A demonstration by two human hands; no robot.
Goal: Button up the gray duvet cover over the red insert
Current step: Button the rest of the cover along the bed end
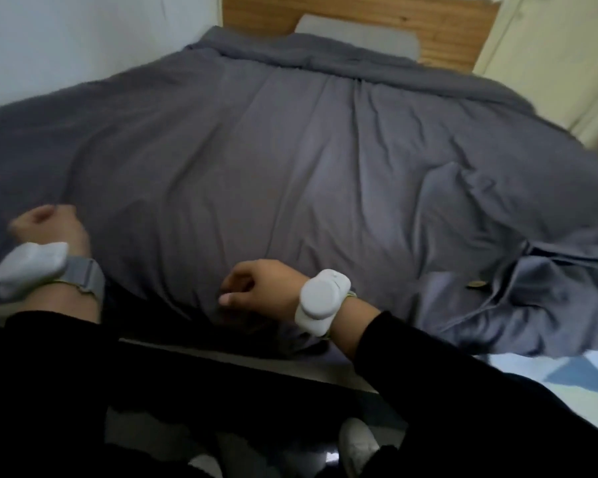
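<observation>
The gray duvet cover [273,160] lies spread over the bed, puffed up and wrinkled. No red insert shows anywhere. My left hand [52,225] rests at the cover's near left edge, fingers curled and blurred, seemingly pinching the fabric. My right hand [259,288] sits at the cover's near edge in the middle, fingers bent down onto a dark fold of cloth. At the near right the cover's open end [518,305] lies bunched, with a small brownish button [477,285] on it. Both wrists carry white devices.
A wooden headboard [359,15] and a gray pillow [359,36] are at the far end. A white wall runs along the left. A light blue patterned sheet [567,374] shows at the near right. My dark clothing fills the bottom.
</observation>
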